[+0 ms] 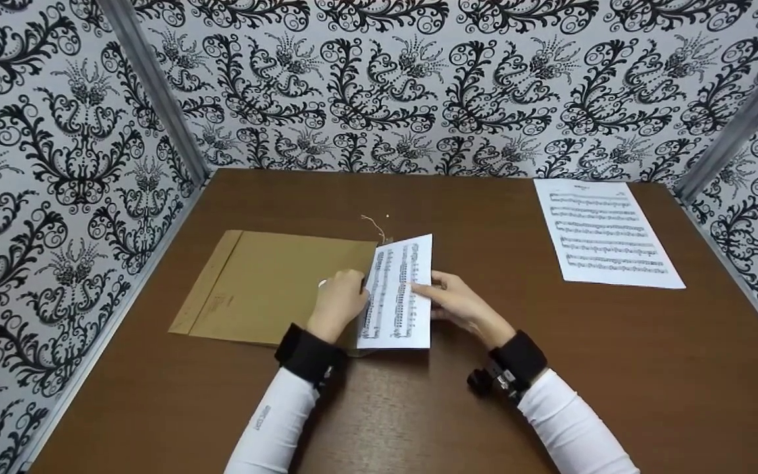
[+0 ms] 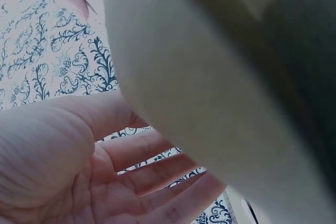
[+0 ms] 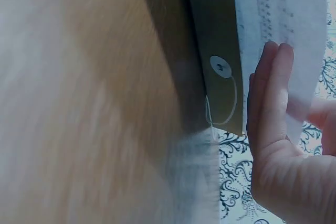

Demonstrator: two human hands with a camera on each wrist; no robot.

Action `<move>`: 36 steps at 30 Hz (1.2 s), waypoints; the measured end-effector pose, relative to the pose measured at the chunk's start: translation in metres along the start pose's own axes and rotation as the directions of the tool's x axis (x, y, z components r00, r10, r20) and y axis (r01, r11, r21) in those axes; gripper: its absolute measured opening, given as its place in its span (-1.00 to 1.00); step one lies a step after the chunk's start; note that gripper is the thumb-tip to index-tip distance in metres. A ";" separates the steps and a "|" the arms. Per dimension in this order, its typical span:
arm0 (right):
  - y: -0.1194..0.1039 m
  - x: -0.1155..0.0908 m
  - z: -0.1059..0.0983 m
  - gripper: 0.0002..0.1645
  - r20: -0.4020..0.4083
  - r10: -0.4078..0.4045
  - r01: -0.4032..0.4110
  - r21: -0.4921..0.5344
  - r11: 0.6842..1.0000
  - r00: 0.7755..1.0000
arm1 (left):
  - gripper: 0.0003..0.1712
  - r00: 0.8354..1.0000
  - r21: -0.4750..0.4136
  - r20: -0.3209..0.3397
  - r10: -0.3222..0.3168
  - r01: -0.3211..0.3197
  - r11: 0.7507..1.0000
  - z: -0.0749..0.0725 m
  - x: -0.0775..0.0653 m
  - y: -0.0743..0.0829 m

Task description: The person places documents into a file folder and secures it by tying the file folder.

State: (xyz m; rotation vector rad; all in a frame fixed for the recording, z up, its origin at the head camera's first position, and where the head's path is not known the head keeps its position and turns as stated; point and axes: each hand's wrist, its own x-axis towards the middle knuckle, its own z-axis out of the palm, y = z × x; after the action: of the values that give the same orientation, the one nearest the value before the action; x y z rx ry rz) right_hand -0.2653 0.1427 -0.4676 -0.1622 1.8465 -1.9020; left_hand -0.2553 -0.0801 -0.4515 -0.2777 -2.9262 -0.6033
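I count two hands, one left hand [image 1: 341,296] and one right hand [image 1: 463,304], two black wristbands [image 1: 310,355] and two white sleeves [image 1: 270,421]. On one desk [image 1: 616,362] I have one brown envelope [image 1: 280,270], with one white button [image 3: 220,66] and one string [image 3: 235,95] visible. Printed music makes two lots, one held piece [image 1: 397,296] and one lying piece [image 1: 609,234], though I cannot tell how many layers each has.

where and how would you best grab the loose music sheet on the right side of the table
Pinch the near edge of the loose music sheet, probably with the right hand once free, coming from the near side. It lies flat on the table, so a corner may need lifting first, and its far edge sits close to the patterned wall.
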 end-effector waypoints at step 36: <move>0.012 -0.002 0.018 -0.45 -0.092 0.010 -0.008 0.021 1.000 0.996 | -0.87 1.000 0.018 -0.011 0.014 -0.014 1.000 -0.002 -0.001 0.003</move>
State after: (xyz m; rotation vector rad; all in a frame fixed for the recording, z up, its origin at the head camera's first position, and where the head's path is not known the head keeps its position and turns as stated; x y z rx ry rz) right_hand -0.2530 0.1274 -0.4769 -0.0601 1.8830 -1.9522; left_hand -0.2539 -0.0787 -0.4487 -0.2915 -2.9145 -0.5740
